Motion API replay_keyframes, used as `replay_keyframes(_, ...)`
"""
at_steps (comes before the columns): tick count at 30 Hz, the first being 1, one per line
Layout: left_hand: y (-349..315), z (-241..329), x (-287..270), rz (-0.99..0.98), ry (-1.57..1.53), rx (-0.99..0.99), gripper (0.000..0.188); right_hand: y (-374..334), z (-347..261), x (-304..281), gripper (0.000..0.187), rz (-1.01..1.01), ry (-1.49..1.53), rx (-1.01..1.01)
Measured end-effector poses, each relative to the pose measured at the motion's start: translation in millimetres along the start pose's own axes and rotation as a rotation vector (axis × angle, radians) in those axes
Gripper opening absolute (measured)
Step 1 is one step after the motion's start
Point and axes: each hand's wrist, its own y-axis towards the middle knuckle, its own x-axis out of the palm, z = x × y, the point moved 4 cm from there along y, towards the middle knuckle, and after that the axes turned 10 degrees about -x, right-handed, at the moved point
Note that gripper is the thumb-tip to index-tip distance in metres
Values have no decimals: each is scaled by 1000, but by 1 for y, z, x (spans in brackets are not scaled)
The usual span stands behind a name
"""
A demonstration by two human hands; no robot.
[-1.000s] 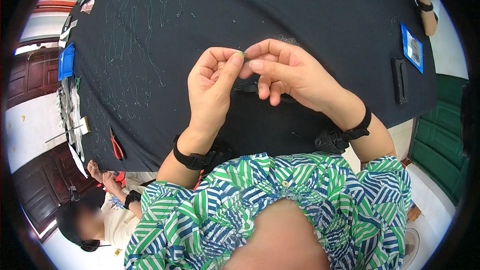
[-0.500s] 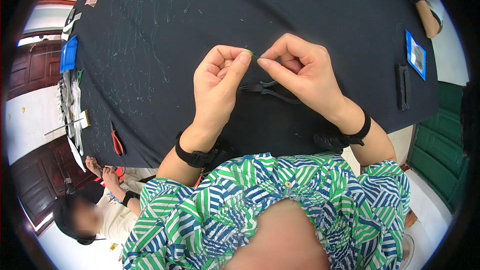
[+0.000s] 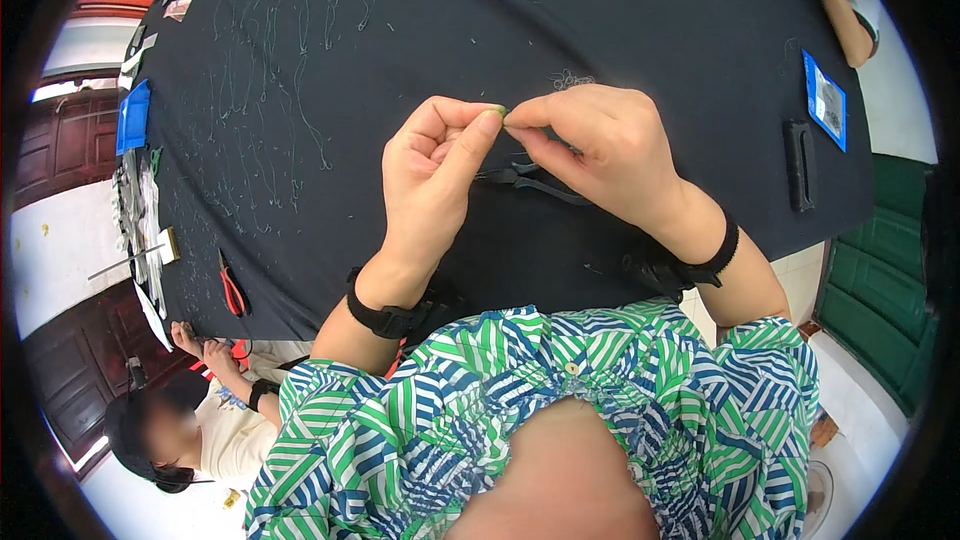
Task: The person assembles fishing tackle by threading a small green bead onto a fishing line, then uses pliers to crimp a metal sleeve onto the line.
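the person wears a loose top printed all over with slanting stripes of green, dark blue and white, set in patches that run different ways, with a small pale button near the neckline. the sleeves are short and leave both forearms bare. each wrist carries a black band: the one on the left wrist is a plain broad strap, the one on the right wrist has a bulkier black piece on its near side. the hands are bare, with no rings to be seen.
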Motion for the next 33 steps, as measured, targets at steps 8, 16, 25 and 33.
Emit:
replay_keyframes(8,0,1,1,5,201,87,9,5,-4,-10,12,-32,-98,-95)
replay_keyframes(16,-1,3,3,-5,259,75,7,5,11,-12,11,-38,85,16)
replay_keyframes(25,-1,2,1,26,274,113,7,-8,28,2,14,-136,463,547)
replay_keyframes(33,-3,4,-5,7,288,99,8,-8,15,8,10,-192,502,522)
